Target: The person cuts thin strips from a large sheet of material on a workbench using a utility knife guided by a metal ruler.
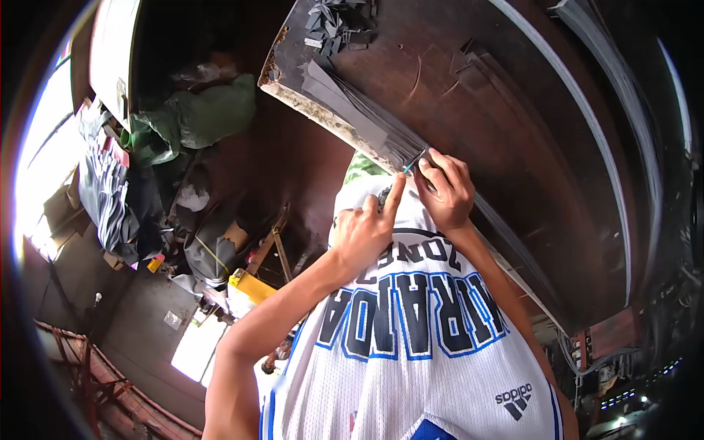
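Observation:
My left hand [367, 231] is at the front edge of a dark tabletop, its index finger stretched out and the other fingers curled in. A small dark piece [383, 195] shows beside the curled fingers; what they hold I cannot tell. The index fingertip lies right at a thin teal stick-like piece [411, 167]. My right hand [446, 189] is closed, thumb and fingers pinching the near end of a fanned stack of dark grey strips [367, 121] along the table edge.
The brown table [506, 139] has a worn, chipped edge. Small dark scraps [334, 26] are piled at its far corner. Long grey strips [579, 95] curve across the right side. To the left are a green bag [213, 114], hanging dark sheets [117, 198] and a yellow object [251, 287].

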The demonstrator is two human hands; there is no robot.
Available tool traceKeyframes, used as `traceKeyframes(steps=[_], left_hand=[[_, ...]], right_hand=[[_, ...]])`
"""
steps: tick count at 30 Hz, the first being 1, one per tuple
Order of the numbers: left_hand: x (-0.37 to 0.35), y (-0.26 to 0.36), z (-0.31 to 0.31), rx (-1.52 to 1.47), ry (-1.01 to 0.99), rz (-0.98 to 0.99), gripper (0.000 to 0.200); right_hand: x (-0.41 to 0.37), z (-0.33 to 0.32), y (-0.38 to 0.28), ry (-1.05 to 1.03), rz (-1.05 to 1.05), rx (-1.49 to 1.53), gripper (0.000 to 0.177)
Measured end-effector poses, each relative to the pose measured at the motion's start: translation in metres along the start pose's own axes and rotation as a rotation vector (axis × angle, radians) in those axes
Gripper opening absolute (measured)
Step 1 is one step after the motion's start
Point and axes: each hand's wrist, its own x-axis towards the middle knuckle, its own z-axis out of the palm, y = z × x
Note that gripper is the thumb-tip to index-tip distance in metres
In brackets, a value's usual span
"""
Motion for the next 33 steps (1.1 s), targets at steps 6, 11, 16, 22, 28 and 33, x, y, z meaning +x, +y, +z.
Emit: traceKeyframes(steps=[6, 11, 16, 22, 28, 33], left_hand=[[0.002, -0.033, 0.069, -0.111, 0.341, 0.08, 0.075], [0.003, -0.013, 0.032, -0.112, 0.381, 0.024, 0.062], [0.005, -0.006, 0.01, -0.08, 0.297, 0.004, 0.06], [-0.003, -0.008, -0.001, -0.081, 0.161, -0.014, 0.064], [0.0, -0.002, -0.003, -0.037, 0.025, -0.039, 0.072], [-0.004, -0.009, 0.027, -0.052, 0.137, -0.022, 0.073]], right_hand=[[0.003, 0.007, 0.007, 0.051, -0.028, -0.032, 0.022], [0.003, 0.009, 0.011, 0.064, -0.043, -0.047, 0.021], [0.006, 0.01, 0.011, 0.089, -0.061, -0.045, 0.02], [0.001, 0.011, 0.009, 0.078, -0.037, -0.038, 0.021], [0.0, 0.005, 0.005, 0.039, -0.009, -0.014, 0.024], [0.001, 0.005, 0.002, 0.026, -0.036, -0.032, 0.024]])
